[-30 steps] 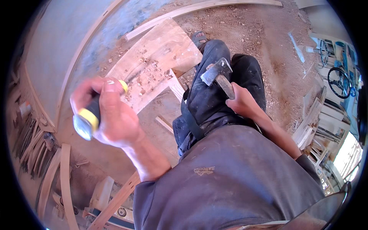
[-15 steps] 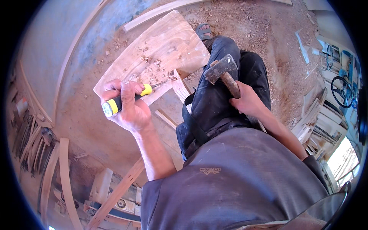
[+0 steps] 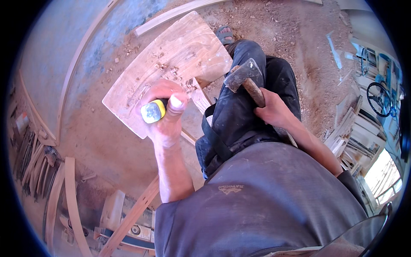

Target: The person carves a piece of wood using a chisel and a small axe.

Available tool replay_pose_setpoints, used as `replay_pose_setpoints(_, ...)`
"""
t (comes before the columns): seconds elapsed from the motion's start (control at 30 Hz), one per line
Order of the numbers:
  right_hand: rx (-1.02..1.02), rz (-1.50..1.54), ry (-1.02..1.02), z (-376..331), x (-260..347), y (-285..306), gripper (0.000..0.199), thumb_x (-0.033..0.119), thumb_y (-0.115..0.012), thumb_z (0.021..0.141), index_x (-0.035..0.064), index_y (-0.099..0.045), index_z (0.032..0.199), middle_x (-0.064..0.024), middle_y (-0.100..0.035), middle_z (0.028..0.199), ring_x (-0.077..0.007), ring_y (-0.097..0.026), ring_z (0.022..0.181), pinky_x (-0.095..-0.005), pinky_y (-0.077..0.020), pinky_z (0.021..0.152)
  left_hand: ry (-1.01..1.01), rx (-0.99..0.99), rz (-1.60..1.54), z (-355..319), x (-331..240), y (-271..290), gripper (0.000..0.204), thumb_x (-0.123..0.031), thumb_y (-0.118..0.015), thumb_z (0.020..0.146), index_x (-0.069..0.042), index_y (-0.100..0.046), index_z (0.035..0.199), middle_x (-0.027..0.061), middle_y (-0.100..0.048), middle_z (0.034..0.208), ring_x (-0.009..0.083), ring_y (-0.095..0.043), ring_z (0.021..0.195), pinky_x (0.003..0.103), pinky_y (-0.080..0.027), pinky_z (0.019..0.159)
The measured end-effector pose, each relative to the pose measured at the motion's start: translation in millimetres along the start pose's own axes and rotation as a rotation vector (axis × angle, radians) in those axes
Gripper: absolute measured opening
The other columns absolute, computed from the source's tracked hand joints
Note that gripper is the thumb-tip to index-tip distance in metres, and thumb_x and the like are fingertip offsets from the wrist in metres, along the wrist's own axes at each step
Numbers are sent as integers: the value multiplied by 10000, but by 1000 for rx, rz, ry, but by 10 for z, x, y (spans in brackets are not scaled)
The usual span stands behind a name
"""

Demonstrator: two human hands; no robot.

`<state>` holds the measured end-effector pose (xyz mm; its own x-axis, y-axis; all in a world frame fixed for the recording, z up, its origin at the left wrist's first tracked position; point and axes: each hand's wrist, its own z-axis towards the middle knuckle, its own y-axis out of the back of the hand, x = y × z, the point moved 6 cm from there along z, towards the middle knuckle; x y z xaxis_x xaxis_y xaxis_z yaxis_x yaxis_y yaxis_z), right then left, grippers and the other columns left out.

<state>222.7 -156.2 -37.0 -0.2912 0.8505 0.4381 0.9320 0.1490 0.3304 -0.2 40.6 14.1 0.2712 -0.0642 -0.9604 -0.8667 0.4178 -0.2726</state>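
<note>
My left hand [image 3: 166, 113] is wrapped round the black and yellow handle of a chisel [image 3: 152, 112], held upright with its butt end facing up. The blade is hidden below the fist. Under it lies a wide wooden board [image 3: 184, 47] strewn with curled shavings. A narrower wooden piece [image 3: 199, 97] lies by the board's near right edge, close to my left hand. In my right hand [image 3: 274, 108] is a hammer [image 3: 243, 75] with a worn wooden handle; its dark metal head rests over my thigh.
Long curved wooden strips [image 3: 81, 55] lie on the dusty floor at left, with stacked offcuts [image 3: 36, 167] farther left. A machine [image 3: 132, 231] stands at lower left. At right are a handwheel [image 3: 379, 99] and more piled timber [image 3: 355, 137]. My sandalled foot [image 3: 224, 34] is beside the board.
My left hand has swung the chisel from a slanted position to upright, moving slightly right. Its blade, visible before, is now hidden. My right hand and the hammer have hardly moved.
</note>
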Motion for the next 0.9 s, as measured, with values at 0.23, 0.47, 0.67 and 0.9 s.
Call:
replay_pose_setpoints(0.23, -272, -86, 375, -278, 608, 177, 361, 109, -674, 811, -35, -577, 1127, -275, -669, 891, -444, -681, 864, -446, -521, 759, 126, -260, -1, -3, 193, -17, 208, -127, -748, 944, -30, -612, 822, 47, -571, 676, 135, -539, 573, 372, -550, 666)
replay_pose_setpoints(0.47, -483, -19, 867, -1124, 1837, 539, 311, 114, -695, 826, 5, -574, 1091, -199, -693, 804, -390, -703, 758, -447, -539, 666, -150, -245, 389, -249, 86, -354, 215, -47, -776, 902, -41, -609, 767, 44, -619, 671, 108, -553, 580, 276, -461, 567)
replay_pose_setpoints(0.67, -299, -734, 910, -1155, 1777, 172, 218, 50, -626, 835, 25, -517, 1022, -180, -674, 736, -418, -669, 667, -526, -497, 564, -107, -196, 403, -423, 314, -245, 111, 7, -778, 848, -20, -671, 836, -10, -648, 777, 109, -587, 739, 288, -485, 678)
replay_pose_setpoints(0.9, -732, 126, 1230, -2000, 2153, 526, 174, 106, -749, 909, 32, -604, 970, 29, -586, 715, -96, -574, 638, -319, -481, 573, -63, -180, 359, -385, 35, -348, 275, -36, -847, 811, -41, -578, 754, 13, -573, 734, 112, -495, 663, 261, -432, 620)
